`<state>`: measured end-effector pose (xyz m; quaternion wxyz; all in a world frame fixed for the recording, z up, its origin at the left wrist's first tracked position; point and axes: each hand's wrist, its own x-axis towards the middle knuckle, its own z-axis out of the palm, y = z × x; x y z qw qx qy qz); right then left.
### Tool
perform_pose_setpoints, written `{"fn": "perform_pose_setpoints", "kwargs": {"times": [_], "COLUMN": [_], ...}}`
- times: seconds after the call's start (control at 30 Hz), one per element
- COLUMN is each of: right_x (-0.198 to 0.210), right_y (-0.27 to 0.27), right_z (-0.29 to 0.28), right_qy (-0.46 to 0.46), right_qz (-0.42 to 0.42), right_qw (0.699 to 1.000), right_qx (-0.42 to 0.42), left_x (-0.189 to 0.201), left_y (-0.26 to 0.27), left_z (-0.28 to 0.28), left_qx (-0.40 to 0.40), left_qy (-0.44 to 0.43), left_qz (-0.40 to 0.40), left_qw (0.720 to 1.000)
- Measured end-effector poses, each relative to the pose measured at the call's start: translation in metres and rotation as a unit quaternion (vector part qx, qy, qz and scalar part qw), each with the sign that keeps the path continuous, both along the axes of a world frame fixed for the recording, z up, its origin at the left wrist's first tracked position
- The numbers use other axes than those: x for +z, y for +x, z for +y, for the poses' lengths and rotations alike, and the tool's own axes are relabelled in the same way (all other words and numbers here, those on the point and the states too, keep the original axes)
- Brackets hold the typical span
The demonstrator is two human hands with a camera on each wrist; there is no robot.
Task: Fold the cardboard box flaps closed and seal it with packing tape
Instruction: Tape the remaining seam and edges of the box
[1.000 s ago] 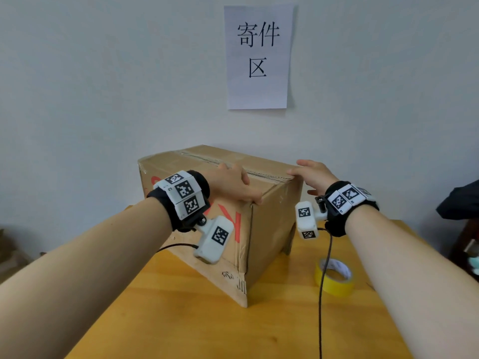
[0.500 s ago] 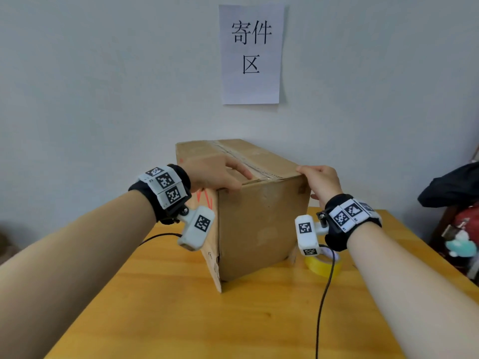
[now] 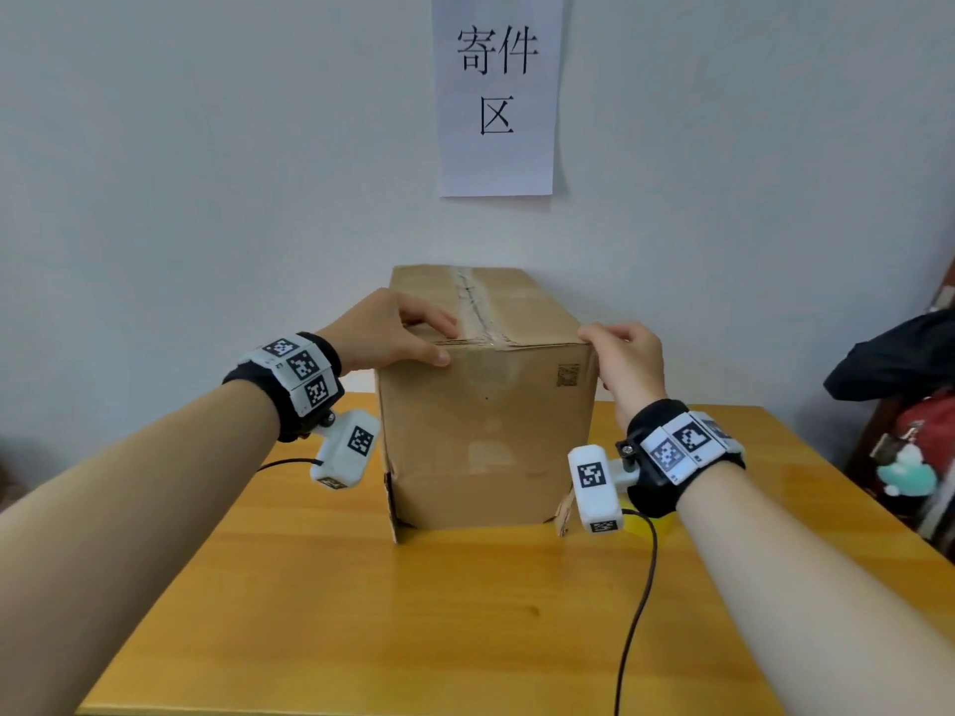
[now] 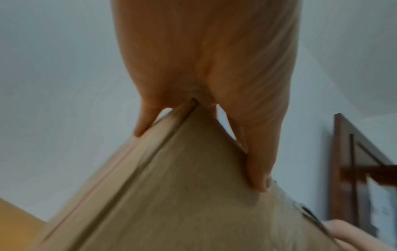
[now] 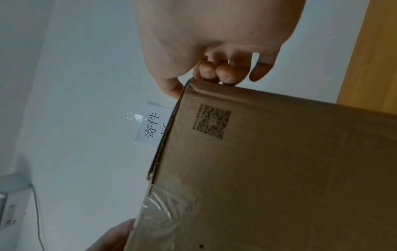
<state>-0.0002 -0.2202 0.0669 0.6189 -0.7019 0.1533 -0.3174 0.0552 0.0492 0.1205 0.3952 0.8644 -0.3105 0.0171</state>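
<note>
My left hand (image 3: 385, 330) grips the top left near corner of the cardboard box (image 3: 486, 436), fingers laid over the top flap and thumb pressed along the front face; the left wrist view shows that corner wedged between thumb and fingers. The box stands upright toward the far edge of the tabletop (image 3: 413, 622), flaps folded shut, with clear tape (image 3: 473, 307) running along the top seam and down the front. My right hand (image 3: 628, 361) clamps the top right near corner, fingertips (image 5: 225, 74) curled onto the edge above a printed QR code (image 5: 211, 121). A yellow tape roll (image 3: 651, 524) peeks from behind my right wrist, just beside the box. On the wall hangs a paper sign (image 3: 496, 95).
</note>
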Motion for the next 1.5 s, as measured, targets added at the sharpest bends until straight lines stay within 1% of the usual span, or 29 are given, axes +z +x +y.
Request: {"fn": "perform_pose_setpoints", "kwargs": {"times": [0.1,0.17,0.23,0.27,0.33,0.37,0.4,0.47,0.5,0.57,0.67,0.73,0.77,0.87,0.9,0.93,1.03,1.2,1.27,1.33,1.37,1.43,1.5], "right_x": [0.003,0.005,0.006,0.006,0.008,0.010,0.011,0.010,0.008,-0.001,-0.025,-0.043,-0.052,-0.073,-0.081,-0.087,-0.104,-0.128,-0.133,-0.132,-0.128,-0.116,-0.100], "right_y": [0.001,0.003,0.004,0.005,0.006,0.005,0.004,0.001,-0.001,-0.005,-0.008,-0.007,-0.006,-0.005,-0.004,-0.004,-0.001,0.005,0.007,0.011,0.012,0.015,0.019], "right_z": [0.008,0.015,0.024,0.028,0.033,0.032,0.029,0.017,0.009,-0.013,-0.045,-0.063,-0.071,-0.083,-0.087,-0.090,-0.096,-0.094,-0.094,-0.094,-0.094,-0.095,-0.094], "right_qy": [-0.055,-0.064,-0.063,-0.061,-0.069,-0.078,-0.089,-0.124,-0.152,-0.207,-0.271,-0.292,-0.304,-0.355,-0.352,-0.344,-0.332,-0.347,-0.351,-0.345,-0.336,-0.313,-0.267], "right_qz": [-0.003,-0.001,0.017,0.026,0.032,0.031,0.027,0.023,0.031,0.079,0.191,0.253,0.292,0.429,0.456,0.473,0.498,0.498,0.513,0.512,0.506,0.476,0.437], "right_qw": [0.998,0.997,0.993,0.991,0.987,0.986,0.986,0.986,0.983,0.972,0.940,0.918,0.903,0.820,0.806,0.798,0.785,0.781,0.770,0.776,0.786,0.817,0.856], "right_qx": [0.024,0.053,0.097,0.120,0.144,0.145,0.140,0.112,0.096,0.081,0.083,0.083,0.089,0.129,0.138,0.146,0.160,0.147,0.146,0.126,0.114,0.091,0.076], "left_x": [-0.003,-0.001,0.002,0.004,0.005,0.006,0.007,0.008,0.010,0.010,0.009,0.007,0.006,0.004,0.002,0.001,-0.002,-0.003,-0.004,-0.004,-0.004,-0.002,0.000], "left_y": [0.008,0.011,0.013,0.011,0.003,-0.001,-0.006,-0.010,-0.015,-0.024,-0.032,-0.030,-0.026,-0.024,-0.022,-0.019,-0.014,-0.014,-0.012,-0.011,-0.011,-0.010,-0.009], "left_z": [0.011,0.018,0.024,0.023,0.017,0.012,0.005,-0.009,-0.018,-0.041,-0.084,-0.112,-0.122,-0.139,-0.143,-0.146,-0.153,-0.157,-0.159,-0.161,-0.161,-0.161,-0.160], "left_qx": [0.000,0.006,0.036,0.056,0.091,0.105,0.108,0.087,0.072,0.044,0.021,0.011,0.012,0.032,0.041,0.045,0.050,0.060,0.050,0.039,0.036,0.032,0.027], "left_qy": [-0.011,-0.007,-0.009,-0.003,0.041,0.054,0.048,0.009,-0.008,-0.013,-0.012,-0.006,0.000,0.036,0.056,0.064,0.049,0.034,0.021,0.008,0.003,-0.005,-0.013], "left_qz": [0.010,0.020,0.020,0.007,-0.044,-0.064,-0.077,-0.086,-0.087,-0.087,-0.107,-0.120,-0.121,-0.101,-0.112,-0.120,-0.109,-0.077,-0.070,-0.066,-0.064,-0.057,-0.041], "left_qw": [1.000,1.000,0.999,0.998,0.994,0.991,0.990,0.992,0.994,0.995,0.994,0.993,0.993,0.994,0.991,0.990,0.992,0.995,0.996,0.997,0.997,0.998,0.999]}}
